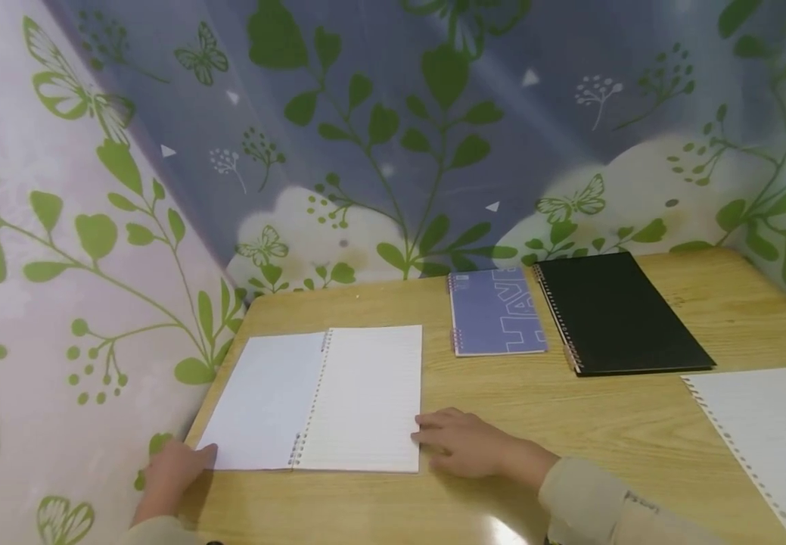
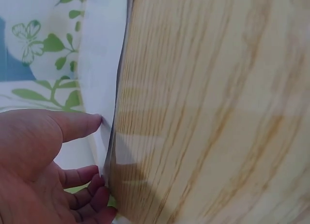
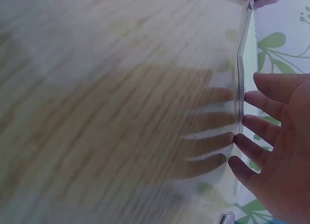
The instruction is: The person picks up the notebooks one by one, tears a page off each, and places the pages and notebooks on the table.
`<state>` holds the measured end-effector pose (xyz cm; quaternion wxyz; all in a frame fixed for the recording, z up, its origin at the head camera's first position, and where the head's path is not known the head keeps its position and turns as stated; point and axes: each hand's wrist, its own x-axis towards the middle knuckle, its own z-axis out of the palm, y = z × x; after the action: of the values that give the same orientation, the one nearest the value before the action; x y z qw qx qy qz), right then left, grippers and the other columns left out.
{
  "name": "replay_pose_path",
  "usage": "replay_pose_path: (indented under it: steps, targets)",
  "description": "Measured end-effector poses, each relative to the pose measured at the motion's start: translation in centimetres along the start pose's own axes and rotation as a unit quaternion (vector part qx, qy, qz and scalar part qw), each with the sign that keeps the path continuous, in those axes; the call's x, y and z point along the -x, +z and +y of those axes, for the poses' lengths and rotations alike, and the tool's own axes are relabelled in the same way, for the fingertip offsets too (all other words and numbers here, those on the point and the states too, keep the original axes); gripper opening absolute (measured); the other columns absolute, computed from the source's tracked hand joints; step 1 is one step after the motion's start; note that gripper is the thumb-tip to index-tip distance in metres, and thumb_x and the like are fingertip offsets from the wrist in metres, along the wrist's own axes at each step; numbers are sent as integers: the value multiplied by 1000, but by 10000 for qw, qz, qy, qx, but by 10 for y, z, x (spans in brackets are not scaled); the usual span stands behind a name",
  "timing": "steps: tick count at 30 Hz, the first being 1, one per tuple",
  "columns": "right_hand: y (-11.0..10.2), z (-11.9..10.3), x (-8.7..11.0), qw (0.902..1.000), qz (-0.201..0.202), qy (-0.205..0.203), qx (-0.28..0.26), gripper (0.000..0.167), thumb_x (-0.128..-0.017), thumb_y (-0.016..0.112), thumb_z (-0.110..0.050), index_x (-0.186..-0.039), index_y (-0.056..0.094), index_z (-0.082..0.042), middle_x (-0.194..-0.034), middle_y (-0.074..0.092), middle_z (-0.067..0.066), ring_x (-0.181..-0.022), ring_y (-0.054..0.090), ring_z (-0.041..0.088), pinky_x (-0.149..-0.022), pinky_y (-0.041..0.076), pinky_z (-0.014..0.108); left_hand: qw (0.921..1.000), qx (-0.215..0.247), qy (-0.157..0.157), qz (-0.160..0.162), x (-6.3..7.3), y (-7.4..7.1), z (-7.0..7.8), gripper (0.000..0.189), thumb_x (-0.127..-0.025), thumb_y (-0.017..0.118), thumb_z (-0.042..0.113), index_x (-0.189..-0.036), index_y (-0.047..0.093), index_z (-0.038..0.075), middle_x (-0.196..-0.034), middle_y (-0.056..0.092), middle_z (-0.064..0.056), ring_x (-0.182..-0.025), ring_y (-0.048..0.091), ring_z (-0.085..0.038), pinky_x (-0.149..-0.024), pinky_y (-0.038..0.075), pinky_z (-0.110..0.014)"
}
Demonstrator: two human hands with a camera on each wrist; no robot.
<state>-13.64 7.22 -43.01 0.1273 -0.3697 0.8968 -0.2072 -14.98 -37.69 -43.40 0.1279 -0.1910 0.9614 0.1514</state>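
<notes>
An open spiral notebook (image 1: 368, 397) lies flat at the left of the wooden table, its right side a lined page and its left side pale and plain. My left hand (image 1: 178, 471) holds the notebook's lower left corner. In the left wrist view, the thumb lies on the pale sheet (image 2: 104, 54) and the curled fingers (image 2: 87, 195) are at its edge. At the notebook's right edge is my right hand (image 1: 467, 443), fingers extended. Fingertips touch that edge in the right wrist view, where the right hand (image 3: 283, 141) has its thumb held apart.
A blue-purple spiral notebook (image 1: 495, 310) and a larger black one (image 1: 620, 314) lie closed at the back of the table (image 1: 556, 416). Loose punched lined paper (image 1: 774, 431) lies at the right. Patterned fabric (image 1: 379, 151) hangs behind and to the left.
</notes>
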Motion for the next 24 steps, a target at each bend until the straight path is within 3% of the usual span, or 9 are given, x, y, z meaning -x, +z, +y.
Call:
replay_pose_path:
  steps: [9,15,20,24]
  targets:
    - [5,4,-2,9998,2,139,-172,41,-92,52,-25,-132,51,-14,-144,40,8,-131,36,31,-103,32,55,9994,276,209,101,-5,2,-11,64,-82,58,38,-104,52,-22,-102,57,-37,-88,57,-48,-80,45,-54]
    - [8,5,-2,9997,64,120,-226,41,-92,52,-26,-131,51,-14,-144,41,8,-130,37,31,-103,33,56,9976,571,47,391,1,-6,-6,56,-81,59,33,-104,53,-17,-96,57,-33,-88,54,-45,-77,45,-51]
    - [6,4,-2,9993,123,120,-326,40,-92,52,-25,-130,53,-12,-142,42,9,-130,37,32,-103,32,56,9882,1337,196,726,9,-21,3,47,-82,55,24,-105,43,-15,-83,58,-25,-67,59,-25,-59,46,-31]
    - [6,4,-3,9993,244,82,-286,38,-92,52,-24,-128,54,-11,-140,44,10,-129,38,33,-103,32,56,9775,1901,331,848,23,-36,18,43,-86,52,19,-110,36,-13,-97,55,-31,-59,62,-17,-56,52,-29]
